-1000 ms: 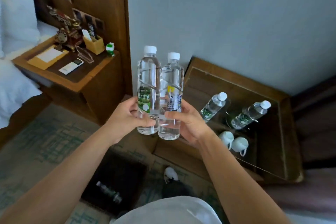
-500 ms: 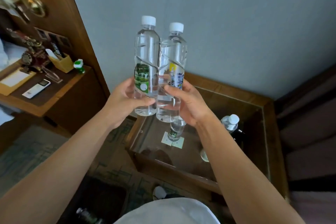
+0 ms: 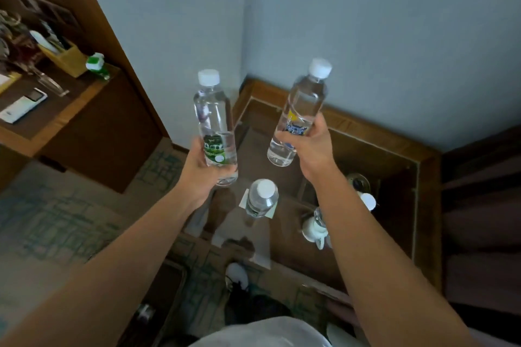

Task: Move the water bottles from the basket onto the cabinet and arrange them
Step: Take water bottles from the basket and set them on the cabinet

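Carrying step: my left hand (image 3: 201,167) is gripping a clear green-labelled plastic water bottle (image 3: 215,132) at frame centre, my right hand (image 3: 313,146) a clear blue-and-yellow-labelled one (image 3: 300,115), both hovering over the glass-topped wooden cabinet (image 3: 389,155). Next I'm judging each needs lowering upright beside the standing bottle (image 3: 261,198). Counting: two held, two standing on the cabinet, the second (image 3: 368,201) half hidden behind my forearm.

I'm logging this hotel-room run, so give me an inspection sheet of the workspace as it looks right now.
Surface: glass-topped cabinet with wooden rim, in the wall corner.
Job's things: green-label bottle and blue-label bottle, both held above the cabinet; capped bottle standing on a white coaster; another bottle partly hidden by the right arm. The basket cannot be made out.
Clutter: white cup on the cabinet.
Grippers: left hand shut on green-label bottle; right hand shut on blue-label bottle.
Cables: nothing seen.
Surroundings: bedside table, patterned carpet, pale wall.
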`<state>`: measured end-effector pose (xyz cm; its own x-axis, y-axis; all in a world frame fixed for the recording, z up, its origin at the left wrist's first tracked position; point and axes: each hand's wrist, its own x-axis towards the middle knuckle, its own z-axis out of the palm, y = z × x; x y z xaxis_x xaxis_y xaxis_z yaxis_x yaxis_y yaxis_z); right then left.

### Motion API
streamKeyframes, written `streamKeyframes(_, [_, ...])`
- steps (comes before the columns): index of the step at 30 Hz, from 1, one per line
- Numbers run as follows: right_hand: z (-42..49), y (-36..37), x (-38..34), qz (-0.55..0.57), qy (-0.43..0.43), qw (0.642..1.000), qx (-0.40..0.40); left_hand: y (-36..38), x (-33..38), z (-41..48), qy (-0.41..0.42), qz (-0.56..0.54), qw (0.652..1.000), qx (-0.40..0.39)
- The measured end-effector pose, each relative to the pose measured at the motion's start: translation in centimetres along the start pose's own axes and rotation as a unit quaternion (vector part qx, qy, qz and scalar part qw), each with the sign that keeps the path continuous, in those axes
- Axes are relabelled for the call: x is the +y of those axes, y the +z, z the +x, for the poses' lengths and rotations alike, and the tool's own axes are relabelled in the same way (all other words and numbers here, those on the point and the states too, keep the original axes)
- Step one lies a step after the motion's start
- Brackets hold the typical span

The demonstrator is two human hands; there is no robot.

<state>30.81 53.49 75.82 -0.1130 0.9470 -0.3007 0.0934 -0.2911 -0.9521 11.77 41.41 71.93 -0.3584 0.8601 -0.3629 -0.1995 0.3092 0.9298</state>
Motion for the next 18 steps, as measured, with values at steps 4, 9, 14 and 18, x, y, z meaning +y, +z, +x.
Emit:
streamKeyframes(4, [1.1, 0.3, 5.7, -0.061, 0.049, 0.995, 0.054, -0.7, -4.1, 1.3, -0.039, -0.014, 0.999, 0.016])
streamKeyframes(9, [1.4, -0.1, 10.2, -0.106, 0.063, 0.989, 0.087, -1.1, -7.5, 1.6, -0.068, 0.042, 0.995, 0.056])
streamKeyframes(14, [0.6, -0.8, 12.1, -0.177, 0.065, 0.978, 0.091, 0.0, -8.3, 1.0, -0.070, 0.141, 0.984, 0.078])
streamKeyframes(18, [0.1, -0.9, 12.6, -0.178, 0.071, 0.976, 0.103, 0.8, -8.5, 0.6, -0.054, 0.194, 0.975, 0.089])
